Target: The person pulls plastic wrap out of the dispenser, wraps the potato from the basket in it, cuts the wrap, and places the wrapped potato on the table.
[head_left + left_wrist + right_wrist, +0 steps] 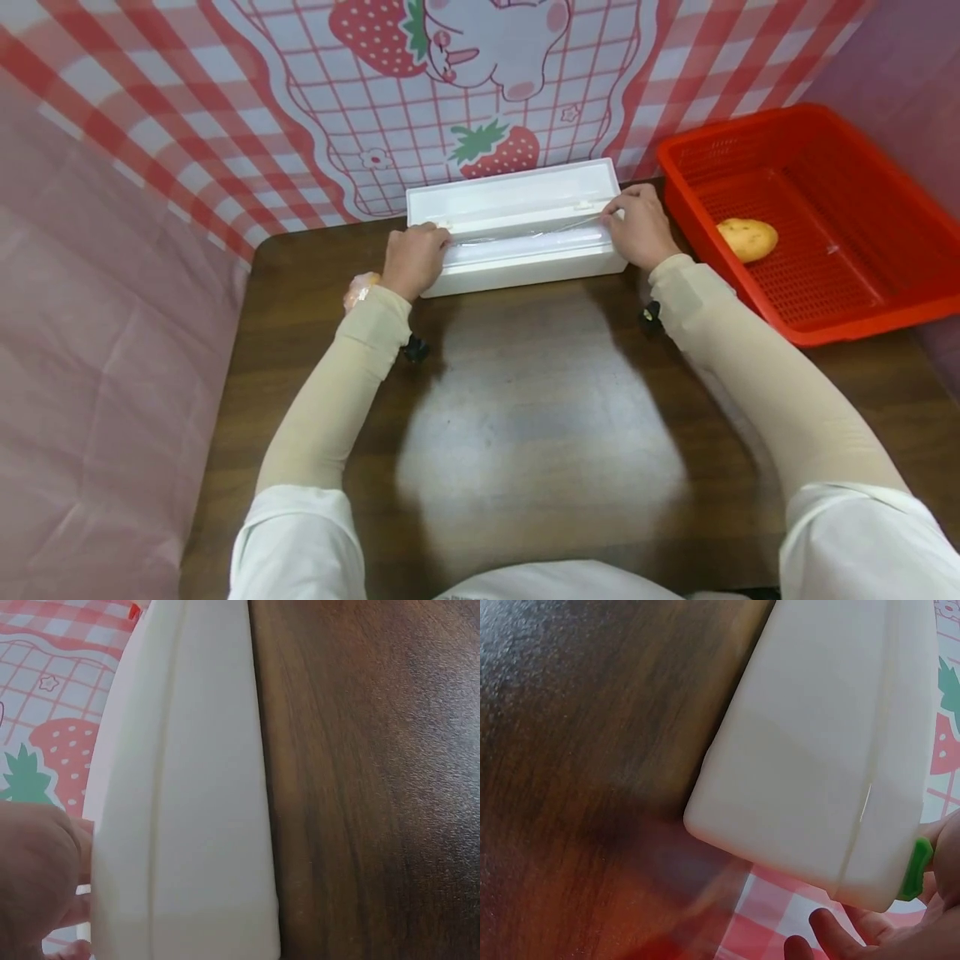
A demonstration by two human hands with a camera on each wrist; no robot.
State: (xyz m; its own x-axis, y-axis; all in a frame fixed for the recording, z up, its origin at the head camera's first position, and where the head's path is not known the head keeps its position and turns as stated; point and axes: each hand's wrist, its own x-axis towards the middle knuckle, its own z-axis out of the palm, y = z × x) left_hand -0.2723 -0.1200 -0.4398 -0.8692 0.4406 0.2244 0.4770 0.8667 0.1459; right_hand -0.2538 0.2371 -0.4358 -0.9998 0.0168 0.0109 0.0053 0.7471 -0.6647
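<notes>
A long white cling film dispenser [525,271] lies at the back of the table with its lid [510,196] raised. Clear cling film [536,232] stretches across its opening, its edge running between both hands. At the dispenser's left end my left hand [414,258] pinches the film, fingertips over the opening. My right hand [642,229] pinches the film's other end near the right corner. The wrist views show mostly the dispenser's front wall; fingers [81,855] of the left hand are partly hidden behind it. A green tab [916,870] sits at its right end, beside the right hand.
To the right stands a red plastic basket [738,287] with a potato [748,239] inside. The brown wooden table [540,433] extends in front of the dispenser. A checked strawberry cloth [300,100] hangs behind, and pink cloth [112,350] covers the left side.
</notes>
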